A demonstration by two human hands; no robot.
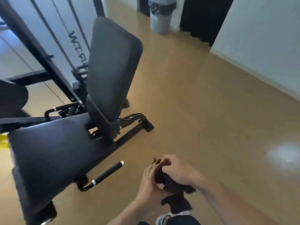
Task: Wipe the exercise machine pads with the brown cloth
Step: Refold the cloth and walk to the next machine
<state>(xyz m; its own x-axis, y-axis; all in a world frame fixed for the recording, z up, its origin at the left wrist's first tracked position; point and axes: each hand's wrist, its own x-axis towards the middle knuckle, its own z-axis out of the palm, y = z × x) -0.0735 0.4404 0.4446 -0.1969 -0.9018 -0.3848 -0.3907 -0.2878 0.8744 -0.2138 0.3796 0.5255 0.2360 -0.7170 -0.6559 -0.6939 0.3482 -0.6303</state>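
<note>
While the brown cloth (pixel 164 177) sits bunched between my hands, left hand (pixel 150 184) cupping it, right hand (pixel 176 169) pinching its top, well clear of the seat pad (pixel 53 143) and back pad (pixel 112 62), I'd fold it flat before wiping

blurred lettering on white panel (pixel 76 51)

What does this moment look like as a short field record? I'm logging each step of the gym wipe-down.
cloth: brown cloth, bunched between both hands
left hand: left hand holds the cloth from below
right hand: right hand pinches its top edge
seat pad: seat pad, black, untouched
back pad: back pad, raised, untouched
handle: handle beside the seat
bin: bin by the far wall
</note>
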